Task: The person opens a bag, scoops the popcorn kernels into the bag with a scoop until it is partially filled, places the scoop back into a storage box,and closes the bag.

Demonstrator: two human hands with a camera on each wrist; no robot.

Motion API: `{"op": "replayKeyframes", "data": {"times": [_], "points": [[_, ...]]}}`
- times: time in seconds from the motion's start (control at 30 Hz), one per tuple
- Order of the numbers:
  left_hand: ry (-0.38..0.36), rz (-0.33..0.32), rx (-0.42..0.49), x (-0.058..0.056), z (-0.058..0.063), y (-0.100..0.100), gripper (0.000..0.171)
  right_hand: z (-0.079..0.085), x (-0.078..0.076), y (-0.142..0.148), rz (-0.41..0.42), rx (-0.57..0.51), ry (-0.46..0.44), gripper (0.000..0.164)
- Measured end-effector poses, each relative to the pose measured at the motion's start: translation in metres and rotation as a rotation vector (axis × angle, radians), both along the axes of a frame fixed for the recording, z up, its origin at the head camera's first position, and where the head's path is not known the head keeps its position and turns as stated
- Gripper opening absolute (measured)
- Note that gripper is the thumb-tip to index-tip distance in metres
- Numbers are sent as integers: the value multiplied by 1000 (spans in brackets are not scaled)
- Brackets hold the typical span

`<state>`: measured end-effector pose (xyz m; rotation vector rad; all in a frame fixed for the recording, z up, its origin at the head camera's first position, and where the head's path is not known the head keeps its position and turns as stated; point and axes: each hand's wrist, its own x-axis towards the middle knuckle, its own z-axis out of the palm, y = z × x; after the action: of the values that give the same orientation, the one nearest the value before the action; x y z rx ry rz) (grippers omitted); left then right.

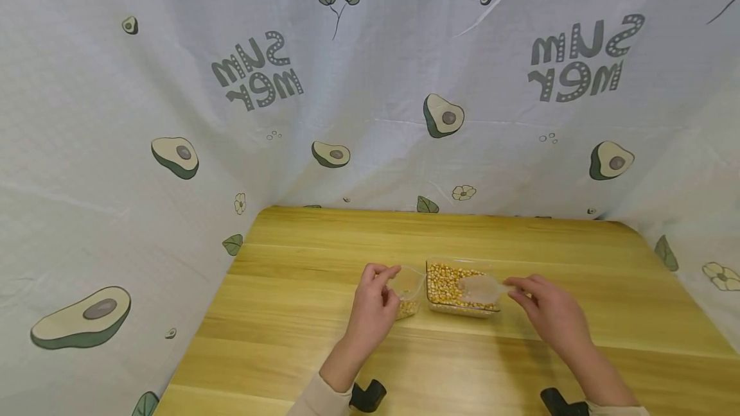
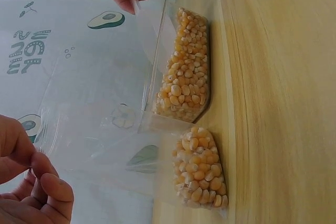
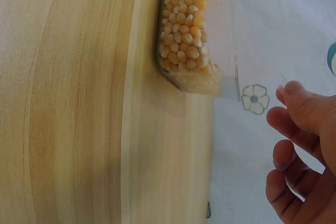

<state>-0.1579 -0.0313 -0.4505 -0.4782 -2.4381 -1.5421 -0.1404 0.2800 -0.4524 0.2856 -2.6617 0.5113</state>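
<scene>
My left hand [image 1: 372, 313] pinches the top edge of a clear plastic bag [image 2: 100, 140], which stands on the table with yellow corn kernels [image 2: 200, 174] in its bottom. Right beside the bag is a clear rectangular container [image 1: 462, 310] holding many more corn kernels [image 1: 444, 282]. In the head view, my right hand [image 1: 555, 316] grips the thin handle of a translucent white scoop [image 1: 481, 289] between thumb and fingers. The scoop's broad end lies over the kernels inside the container; how deep it sits cannot be told. Other fingers of the right hand [image 3: 304, 145] are loosely bent.
A light wooden table [image 1: 277, 300] carries everything. Behind it and at its sides hangs a white cloth [image 1: 370, 82] printed with avocados, flowers and lettering. Black straps or mounts [image 1: 368, 397] show at both wrists.
</scene>
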Motion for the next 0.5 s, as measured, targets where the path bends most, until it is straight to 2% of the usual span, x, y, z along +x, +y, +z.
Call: {"op": "replayKeyframes", "data": {"times": [0.27, 0.5], "points": [[6, -4, -5, 0, 0, -1, 44, -2, 0, 1, -23, -24, -105, 22], [7, -5, 3, 1, 0, -1, 44, -9, -1, -1, -34, -71, -129, 22]]}}
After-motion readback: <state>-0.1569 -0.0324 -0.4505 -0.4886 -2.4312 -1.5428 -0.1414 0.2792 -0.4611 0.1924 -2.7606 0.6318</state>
